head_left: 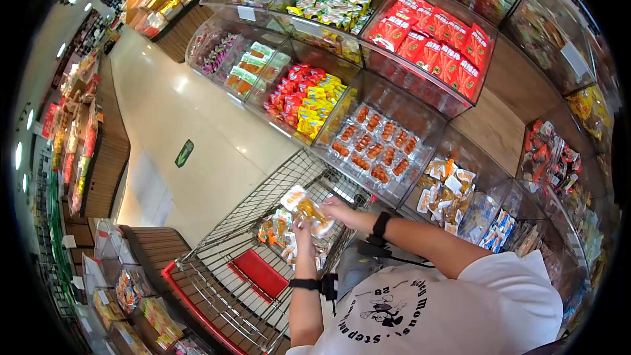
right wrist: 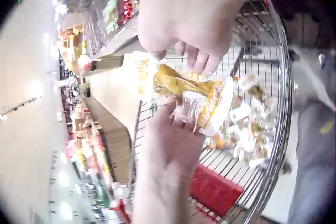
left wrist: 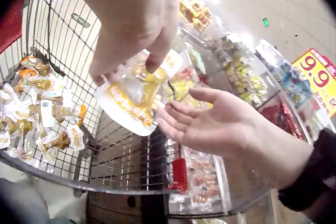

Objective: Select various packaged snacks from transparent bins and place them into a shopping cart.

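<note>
A clear vacuum pack with a brown drumstick (head_left: 307, 208) and white ends with orange print is held up over the cart. My left hand (head_left: 303, 238) grips its near side; in the left wrist view the left thumb (left wrist: 155, 58) lies over the plastic. My right hand (head_left: 338, 210) is at the other side of the pack. In the left wrist view its palm (left wrist: 223, 121) is turned up, fingers loosely extended, fingertips at the pack's edge and thumb apart. Several similar drumstick packs (left wrist: 44, 111) lie in the cart below.
The wire shopping cart (head_left: 227, 230) has a red seat flap (head_left: 258, 273) and red handle (head_left: 204, 312). Clear bins along the right hold sausage packs (head_left: 374, 151), more drumstick packs (head_left: 450, 187) and red snack bags (head_left: 440, 43). A wood-sided shelf (head_left: 158, 243) stands left.
</note>
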The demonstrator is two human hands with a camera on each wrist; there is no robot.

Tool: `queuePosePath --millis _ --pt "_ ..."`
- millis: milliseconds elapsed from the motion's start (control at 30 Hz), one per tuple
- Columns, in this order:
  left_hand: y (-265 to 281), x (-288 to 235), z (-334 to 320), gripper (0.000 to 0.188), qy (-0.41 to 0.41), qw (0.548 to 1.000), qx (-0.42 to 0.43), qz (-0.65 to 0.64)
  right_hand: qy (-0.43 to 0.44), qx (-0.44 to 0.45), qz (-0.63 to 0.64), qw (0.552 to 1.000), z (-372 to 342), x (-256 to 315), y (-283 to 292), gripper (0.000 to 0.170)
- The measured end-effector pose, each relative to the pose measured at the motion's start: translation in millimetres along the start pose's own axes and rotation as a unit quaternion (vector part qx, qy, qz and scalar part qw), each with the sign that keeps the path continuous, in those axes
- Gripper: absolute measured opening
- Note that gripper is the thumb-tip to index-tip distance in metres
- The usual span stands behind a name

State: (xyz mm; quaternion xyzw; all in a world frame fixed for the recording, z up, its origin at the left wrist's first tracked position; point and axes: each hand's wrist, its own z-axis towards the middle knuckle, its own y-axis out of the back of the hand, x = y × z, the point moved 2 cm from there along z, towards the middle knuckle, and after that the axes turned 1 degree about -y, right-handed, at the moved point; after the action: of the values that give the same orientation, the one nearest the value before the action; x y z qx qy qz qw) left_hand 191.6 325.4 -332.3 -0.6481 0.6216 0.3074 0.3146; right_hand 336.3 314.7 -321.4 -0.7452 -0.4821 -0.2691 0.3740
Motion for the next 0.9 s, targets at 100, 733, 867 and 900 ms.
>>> queuePosePath --millis 100,733,867,900 --pt "4 7 29 0.056 0.029 0.999 0.011 0.039 -0.05 -0.028 -0.142 0.988 -14 18 11 0.02" --pt "-277 12 -100 0.023 0.028 0.802 0.536 0.263 0.088 -0.571 -0.368 0.729 -151 -50 350 0.041" --pt "-311 98 -52 0.026 -0.027 0.763 0.53 0.368 0.064 -0.51 -0.416 0.75 -151 -34 365 0.05" --pt "-313 113 -43 0.027 -0.036 0.752 0.526 0.395 0.026 -0.501 -0.408 0.763 -153 -27 367 0.05"
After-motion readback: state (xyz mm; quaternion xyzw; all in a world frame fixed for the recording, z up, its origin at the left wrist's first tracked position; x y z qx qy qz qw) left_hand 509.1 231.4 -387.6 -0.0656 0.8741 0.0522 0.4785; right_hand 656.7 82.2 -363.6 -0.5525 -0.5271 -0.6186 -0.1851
